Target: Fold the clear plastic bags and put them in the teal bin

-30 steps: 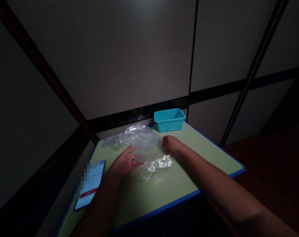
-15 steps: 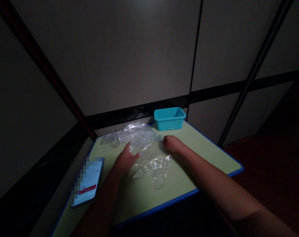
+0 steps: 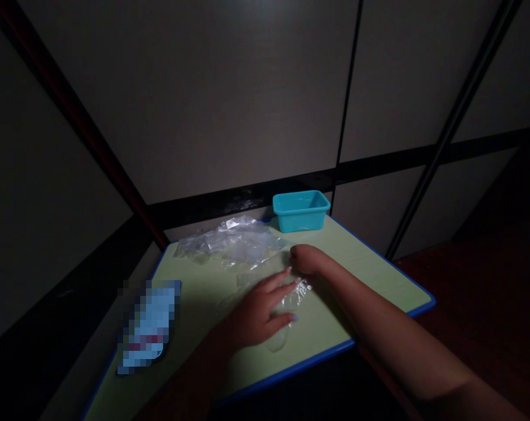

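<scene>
My left hand [image 3: 259, 311] lies over a thin clear plastic bag [image 3: 296, 299] near the middle of the table, its fingers stretched out and apart. Just beyond its fingertips, my right hand [image 3: 309, 261] is closed in a fist at the bag's right end, gripping the plastic. The fingertips of that hand are hidden. Behind both hands sits a crumpled heap of clear plastic bags [image 3: 241, 240], shiny and wrinkled.
A turquoise plastic basket [image 3: 301, 220] stands at the table's back edge. At the left lies a phone or tablet [image 3: 153, 324], partly pixelated. The pale green table [image 3: 372, 275] has a blue rim and sits against panelled doors [image 3: 229, 105].
My left hand has moved right and nearer to me, from beside the heap onto the near bag, with its fingers spread. My right hand stays closed, in almost the same place.
</scene>
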`<state>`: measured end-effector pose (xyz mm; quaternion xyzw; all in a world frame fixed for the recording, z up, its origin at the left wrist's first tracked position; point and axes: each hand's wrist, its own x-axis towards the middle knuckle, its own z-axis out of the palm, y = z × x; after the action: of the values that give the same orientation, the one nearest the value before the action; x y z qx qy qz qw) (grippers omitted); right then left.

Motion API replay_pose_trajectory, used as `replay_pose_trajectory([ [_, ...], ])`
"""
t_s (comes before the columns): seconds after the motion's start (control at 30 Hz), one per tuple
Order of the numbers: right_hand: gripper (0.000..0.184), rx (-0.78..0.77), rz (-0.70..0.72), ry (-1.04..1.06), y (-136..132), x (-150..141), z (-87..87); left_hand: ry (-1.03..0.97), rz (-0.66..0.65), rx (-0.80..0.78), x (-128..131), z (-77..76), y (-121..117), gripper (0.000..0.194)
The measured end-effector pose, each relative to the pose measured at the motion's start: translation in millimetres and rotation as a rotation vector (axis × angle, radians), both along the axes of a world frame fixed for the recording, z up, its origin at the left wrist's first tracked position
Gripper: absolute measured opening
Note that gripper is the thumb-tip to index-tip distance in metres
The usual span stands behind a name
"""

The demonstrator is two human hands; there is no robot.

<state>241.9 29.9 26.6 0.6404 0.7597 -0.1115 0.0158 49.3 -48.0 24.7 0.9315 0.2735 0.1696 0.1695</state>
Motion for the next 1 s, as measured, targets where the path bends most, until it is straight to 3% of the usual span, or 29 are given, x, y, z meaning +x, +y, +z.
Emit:
replay_pose_trajectory([
  [0.1,0.032,0.006,0.0,-0.017,0,1,0.6,0.085,-0.13,-0.118,14,-5.2,-16,0.072],
  [0.37,0.028,-0.044,-0.006,-0.067,-2,2,5.2,0.119,0.125,-0.123,12,-15.2,-12,0.07],
  [0.77,0.033,-0.041,0.055,-0.113,4,3,-4.0,0.239,0.183,-0.128,8,-14.2,-13,0.075],
  [1.0,0.031,-0.06,0.06,-0.101,-1,1,2.2,0.245,0.235,-0.12,6,-17.1,-12,0.075],
])
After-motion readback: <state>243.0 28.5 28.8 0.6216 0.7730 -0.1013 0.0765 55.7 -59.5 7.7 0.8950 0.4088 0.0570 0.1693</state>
